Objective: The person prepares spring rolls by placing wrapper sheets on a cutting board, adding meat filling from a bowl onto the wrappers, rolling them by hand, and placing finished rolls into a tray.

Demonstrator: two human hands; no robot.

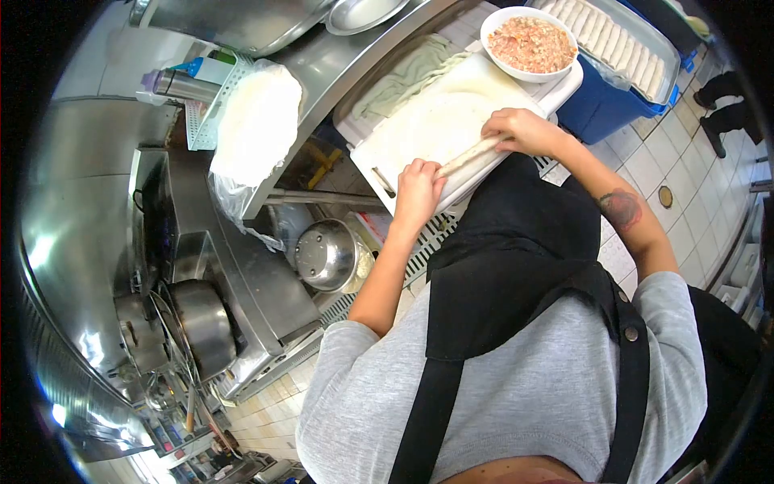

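Observation:
A long, thin, pale uncooked roll (468, 159) lies along the near edge of a white cutting board (383, 145). At its left end, my left hand (419, 192) has its fingers curled over the roll. My right hand (518, 131) grips the other end, fingers bent down onto it. Behind the roll, thin pale wrapper sheets (439, 117) are spread over the board. A white bowl (555, 76) of minced meat filling (532, 44) stands at the board's far right corner. What lies under my fingertips is hidden.
Several pale rolls (605, 32) lie in rows in a tray (666, 79) on a blue bin (592, 109). A greenish cloth (403, 77) sits behind the board. Left are a plastic-covered white pile (256, 121), a metal bowl (322, 254) and pots (201, 327). Another person's legs (726, 113) show far right.

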